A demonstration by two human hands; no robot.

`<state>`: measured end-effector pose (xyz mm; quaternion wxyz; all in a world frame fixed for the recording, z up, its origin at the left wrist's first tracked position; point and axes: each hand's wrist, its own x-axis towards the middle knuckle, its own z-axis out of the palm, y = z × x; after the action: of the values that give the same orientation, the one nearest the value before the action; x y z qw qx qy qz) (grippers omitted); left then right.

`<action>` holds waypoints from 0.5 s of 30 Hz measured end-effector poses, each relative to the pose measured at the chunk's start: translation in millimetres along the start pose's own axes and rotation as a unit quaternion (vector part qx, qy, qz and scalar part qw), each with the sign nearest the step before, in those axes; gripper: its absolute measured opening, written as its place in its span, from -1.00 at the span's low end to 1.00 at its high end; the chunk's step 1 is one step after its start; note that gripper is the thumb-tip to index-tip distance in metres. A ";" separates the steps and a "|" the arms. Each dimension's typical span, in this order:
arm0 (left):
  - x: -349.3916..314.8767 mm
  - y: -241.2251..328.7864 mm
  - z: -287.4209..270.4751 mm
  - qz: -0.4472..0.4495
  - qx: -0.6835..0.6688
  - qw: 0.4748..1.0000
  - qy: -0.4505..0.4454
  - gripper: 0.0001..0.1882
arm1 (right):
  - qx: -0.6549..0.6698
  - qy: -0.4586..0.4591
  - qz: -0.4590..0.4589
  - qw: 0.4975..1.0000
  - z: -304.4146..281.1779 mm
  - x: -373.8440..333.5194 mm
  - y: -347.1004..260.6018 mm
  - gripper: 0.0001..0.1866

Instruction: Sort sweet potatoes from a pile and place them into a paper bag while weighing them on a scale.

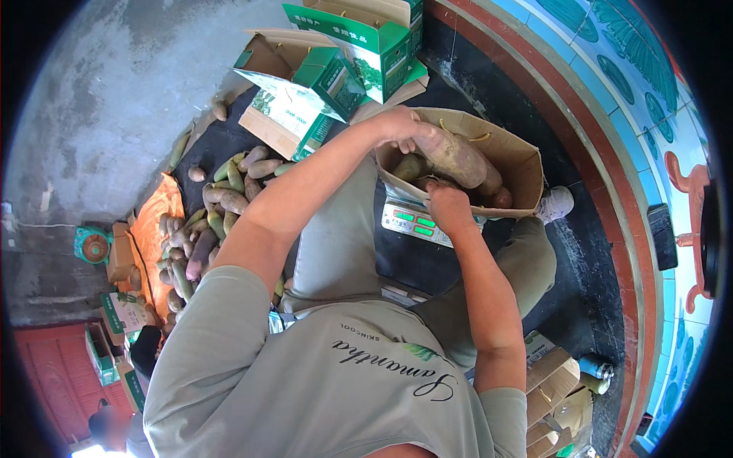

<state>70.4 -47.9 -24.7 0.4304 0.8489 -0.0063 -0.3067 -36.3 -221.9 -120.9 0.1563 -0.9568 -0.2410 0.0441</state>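
An open cardboard box (pixel 527 179) stands on a digital scale (pixel 398 217) with green lit displays, between my legs. Inside it lie several large root vegetables, greenish and brown. My left hand (pixel 402 127) reaches over the box's left side, its fingers closed around the end of a long, thick brownish root vegetable (pixel 458 159) that lies slantwise at the top. My right hand (pixel 449 204) is curled over the near wall of the box, its fingertips inside beside the roots. What those fingers grip is hidden.
A heap of root vegetables (pixel 232 201) lies on the dark floor to the left, beside an orange sheet (pixel 157 220). Green-and-white cartons (pixel 333 79) stand at the far side. Opened cartons (pixel 551 382) and a blue-topped bottle (pixel 595 366) lie at the near right. Another person (pixel 137 435) is at the lower left.
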 end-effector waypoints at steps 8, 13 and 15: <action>-35.2 -17.1 -34.5 0.166 0.034 0.970 0.176 -0.73 | -0.024 -0.019 -0.005 1.000 3.4 -1.1 -1.5 -0.74; -94.7 -75.5 -59.7 0.125 -0.042 0.959 0.251 -0.68 | -0.026 -0.028 -0.007 0.999 0.5 1.1 -3.4 -0.78; -108.2 -121.0 -65.6 0.083 0.013 0.952 0.294 -0.67 | -0.033 -0.024 -0.015 0.999 -1.9 0.5 -4.7 -0.81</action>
<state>-13.5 105.7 -29.0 0.4256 0.9037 0.0464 -0.0065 -37.6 -218.2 -117.6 0.1197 -0.9562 -0.2608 0.0572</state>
